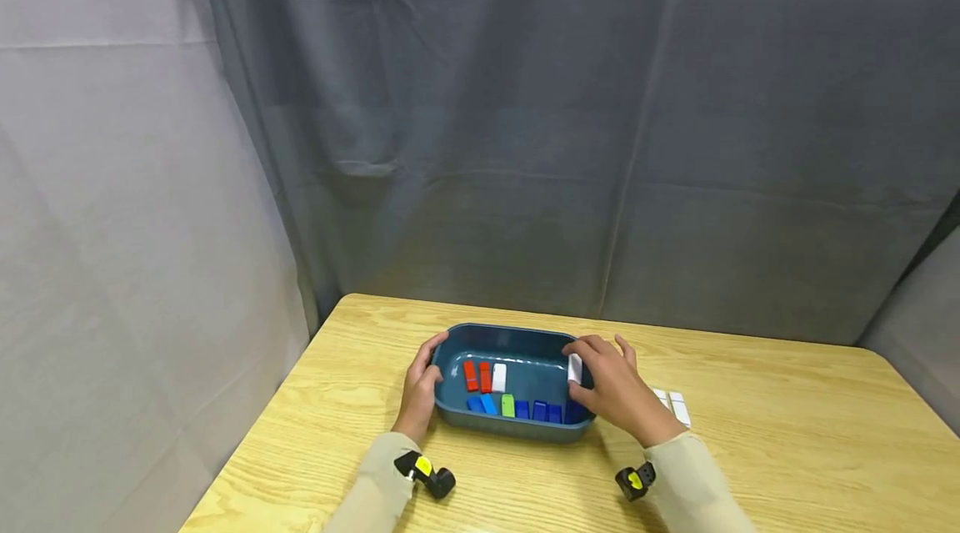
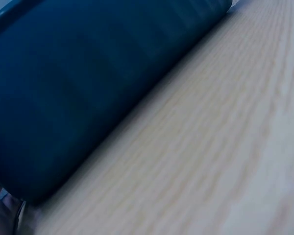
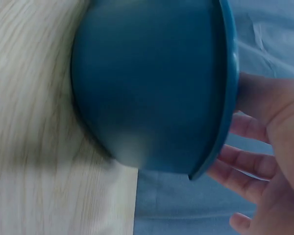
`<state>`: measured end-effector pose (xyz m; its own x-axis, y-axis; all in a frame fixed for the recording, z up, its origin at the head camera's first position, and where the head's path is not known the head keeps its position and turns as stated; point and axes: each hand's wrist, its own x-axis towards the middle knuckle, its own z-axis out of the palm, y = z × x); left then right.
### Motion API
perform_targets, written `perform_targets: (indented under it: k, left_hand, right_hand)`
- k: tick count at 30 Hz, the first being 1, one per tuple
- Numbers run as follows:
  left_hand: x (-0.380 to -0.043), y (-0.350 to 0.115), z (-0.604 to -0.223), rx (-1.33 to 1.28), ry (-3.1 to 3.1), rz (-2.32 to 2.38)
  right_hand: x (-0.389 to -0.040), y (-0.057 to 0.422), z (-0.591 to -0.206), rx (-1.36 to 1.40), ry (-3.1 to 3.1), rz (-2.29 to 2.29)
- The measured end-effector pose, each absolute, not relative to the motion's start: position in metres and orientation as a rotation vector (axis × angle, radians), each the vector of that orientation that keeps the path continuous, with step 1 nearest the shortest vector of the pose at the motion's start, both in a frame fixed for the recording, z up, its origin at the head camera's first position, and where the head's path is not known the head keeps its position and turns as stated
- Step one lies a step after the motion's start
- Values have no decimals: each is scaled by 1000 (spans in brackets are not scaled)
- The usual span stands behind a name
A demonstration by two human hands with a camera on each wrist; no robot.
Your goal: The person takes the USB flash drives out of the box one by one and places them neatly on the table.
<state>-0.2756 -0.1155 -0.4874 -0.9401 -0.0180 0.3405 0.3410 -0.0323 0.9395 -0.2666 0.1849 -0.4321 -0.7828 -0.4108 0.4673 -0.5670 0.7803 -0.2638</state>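
A dark blue-green rectangular dish (image 1: 504,428) stands on the table, with small flat sticks resembling USB sticks lying inside. My left hand (image 1: 420,387) holds the dish's left end, its thumb and fingers at the rim. Over the right end, my right hand (image 1: 611,387) pinches a white stick (image 1: 574,369) between thumb and fingers. Inside lie red sticks (image 1: 485,378), another white stick (image 1: 498,378), light blue sticks (image 1: 488,404), a green stick (image 1: 507,405) and several dark blue sticks (image 1: 539,410). In the right wrist view, the dish's wall (image 3: 152,88) hides the right hand's fingertips.
Outside the dish, more white sticks (image 1: 679,409) lie on the wooden table (image 1: 787,433), just right of my right hand and partly behind it. A grey curtain (image 1: 487,141) hangs behind the table's back edge, and a pale cloth (image 1: 135,224) hangs at the left.
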Motion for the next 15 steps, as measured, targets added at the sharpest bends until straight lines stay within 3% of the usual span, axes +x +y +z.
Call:
perform_targets:
  k: [15]
  left_hand:
    - [-274, -124, -489, -340, -2005, -2050]
  right_hand:
    - [-260, 211, -432, 666, -2510, 626]
